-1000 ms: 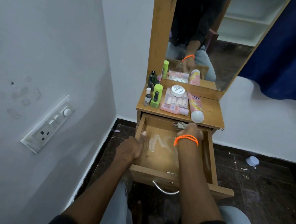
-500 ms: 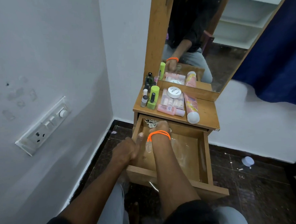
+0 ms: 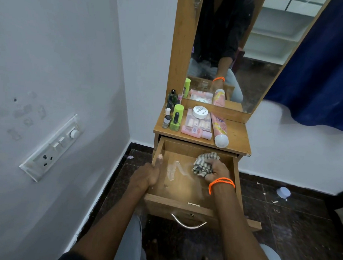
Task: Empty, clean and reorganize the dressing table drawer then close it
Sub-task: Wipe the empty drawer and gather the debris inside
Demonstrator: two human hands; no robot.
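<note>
Drawer point(image 3: 185, 187): standing pulled out below the worktop point(image 3: 236, 133), bare inside.
Right hand point(image 3: 217, 169): grip bunching a striped cloth point(image 3: 203, 163) at the far right.
Left hand point(image 3: 146, 175): grip clasping the drawer's left wall.
Cosmetics point(image 3: 197, 121): lying on the worktop.

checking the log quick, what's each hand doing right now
Left hand: closed on the left wall of the drawer, thumb on its top edge.
Right hand: closed, holding a cloth inside the drawer.
</note>
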